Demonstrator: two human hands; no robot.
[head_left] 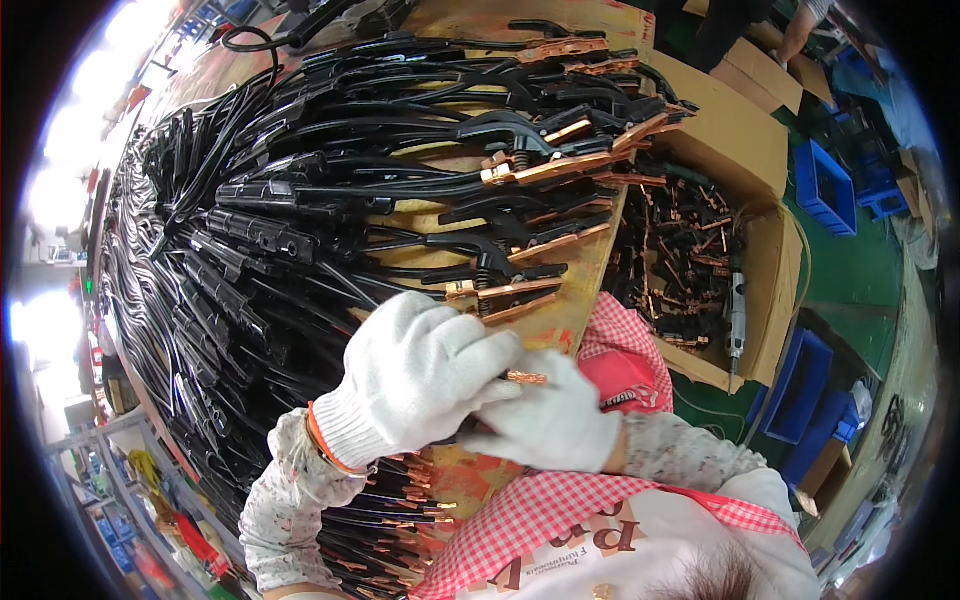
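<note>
My left hand (410, 375), in a white knit glove with an orange-edged cuff, is closed on a cable whose bare copper end (527, 378) sticks out past the fingertips. Against those fingertips lies my right hand (555, 415), also gloved in white and blurred by motion; its fingers are mostly hidden. Just beyond the left hand, black clamps with copper jaws (505, 290) lie along the table edge, fixed to black cables. Below the left wrist, more cables with bare copper ends (415, 510) point toward me.
Bundled black cables (170, 235) and black handles (265, 235) cover much of the worn wooden table (590, 290). At its right stands an open cardboard box (775, 290) of clamp parts, with a grey cylindrical tool (737, 315) at its side. Blue crates (825, 185) sit on the green floor. A person's arm (800, 35) shows at the far right.
</note>
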